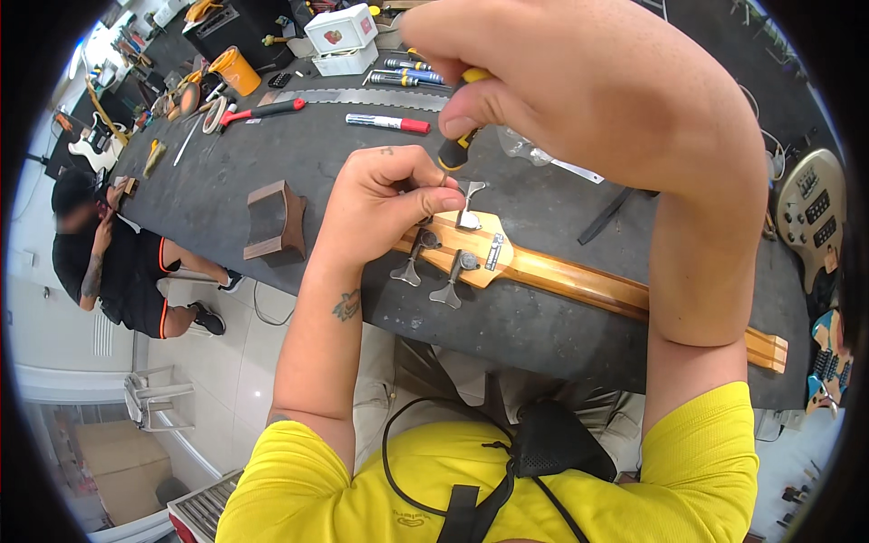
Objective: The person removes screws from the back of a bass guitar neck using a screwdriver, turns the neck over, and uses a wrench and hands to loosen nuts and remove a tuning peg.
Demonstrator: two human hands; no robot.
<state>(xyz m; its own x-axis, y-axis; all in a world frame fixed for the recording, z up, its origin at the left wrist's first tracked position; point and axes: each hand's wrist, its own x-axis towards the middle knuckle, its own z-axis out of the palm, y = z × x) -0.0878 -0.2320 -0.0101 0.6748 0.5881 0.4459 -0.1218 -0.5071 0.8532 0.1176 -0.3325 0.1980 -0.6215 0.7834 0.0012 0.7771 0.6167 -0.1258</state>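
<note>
A wooden bass guitar neck (pixel 579 288) lies across the dark workbench, its headstock toward the left. Metal tuning machines (pixel 466 262) are fitted on the headstock, their keys sticking out on both sides. My right hand (pixel 516 90) grips a black and yellow screwdriver (pixel 457 149) from above, its tip pointing down at the far edge of the headstock. At that tip, the thumb and forefinger of my left hand (pixel 380 204) are pinched together. What they hold is hidden by the fingers. One tuning machine (pixel 469 217) stands right beside them.
A brown curved wooden block (pixel 276 222) sits left of my left hand. Beyond lie a red marker (pixel 387 123), a red-handled tool (pixel 262 113), a long metal ruler (pixel 362 97) and several screwdrivers (pixel 407 77). A black strap (pixel 605 215) is at right. Another person (pixel 113 244) sits at far left.
</note>
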